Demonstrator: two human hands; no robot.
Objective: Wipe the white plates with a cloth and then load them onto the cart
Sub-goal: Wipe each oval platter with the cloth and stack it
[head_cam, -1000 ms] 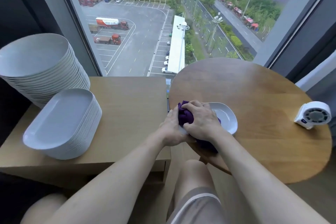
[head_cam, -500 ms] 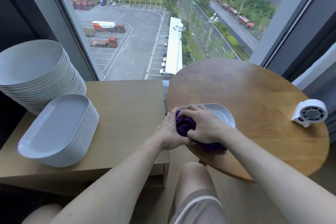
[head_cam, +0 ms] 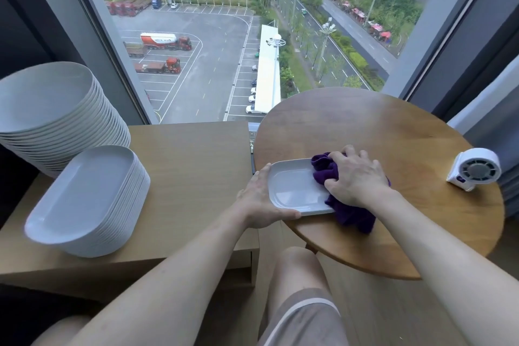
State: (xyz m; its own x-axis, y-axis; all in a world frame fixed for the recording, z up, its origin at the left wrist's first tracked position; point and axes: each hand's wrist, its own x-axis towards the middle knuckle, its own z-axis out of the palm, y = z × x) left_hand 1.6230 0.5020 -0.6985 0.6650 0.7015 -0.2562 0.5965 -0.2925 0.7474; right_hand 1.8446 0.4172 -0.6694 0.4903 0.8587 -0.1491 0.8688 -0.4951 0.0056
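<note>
A white oblong plate (head_cam: pixel 293 189) lies at the near left edge of the round wooden table (head_cam: pixel 379 132). My left hand (head_cam: pixel 259 201) grips the plate's left end, thumb along its near rim. My right hand (head_cam: pixel 355 180) grips a bunched purple cloth (head_cam: pixel 327 170) and presses it on the plate's right end. Part of the cloth hangs off the plate below my wrist. The plate's right end is hidden under cloth and hand.
On the light wooden cart top (head_cam: pixel 193 177) at the left stand a stack of oblong white plates (head_cam: pixel 90 202) and, behind it, a taller stack of round white plates (head_cam: pixel 56 115). A small white fan (head_cam: pixel 474 170) sits at the table's right edge. A window lies beyond.
My right hand has slid the cloth from the plate's left end to its right end, uncovering most of the plate. My left hand has stayed holding the plate's left end.
</note>
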